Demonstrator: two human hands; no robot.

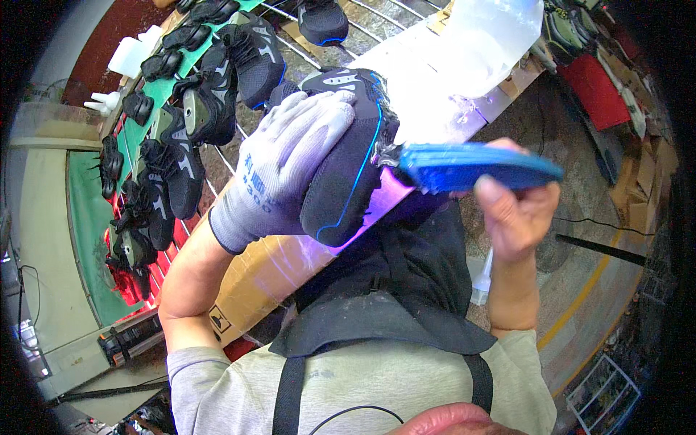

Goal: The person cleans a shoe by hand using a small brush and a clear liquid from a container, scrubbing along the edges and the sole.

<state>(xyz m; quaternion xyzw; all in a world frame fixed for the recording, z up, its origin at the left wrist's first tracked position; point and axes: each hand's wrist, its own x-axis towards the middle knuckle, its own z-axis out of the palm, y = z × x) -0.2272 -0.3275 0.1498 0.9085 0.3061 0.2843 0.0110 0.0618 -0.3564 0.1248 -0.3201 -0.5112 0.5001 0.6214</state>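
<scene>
My left hand (286, 156), in a pale grey knit glove, grips a black shoe upper (341, 181) from its left side. A thin blue line runs along the upper, and its right edge looks crinkled and glossy. My bare right hand (518, 217) pinches a long, flat blue piece (478, 165) with ridged edges, thumb below and fingers behind. Its left end meets or lies very close to the right edge of the upper; I cannot tell whether they touch. Whether the blue piece is a sole or a tool does not show clearly.
Several black shoes (174, 163) hang or stand on a wire rack to the left, and another shoe (322, 22) is at the top. Clear plastic (493, 43) lies on the bright bench. A cardboard sheet (254, 283) borders the bench near me. A red box (594, 90) stands at right.
</scene>
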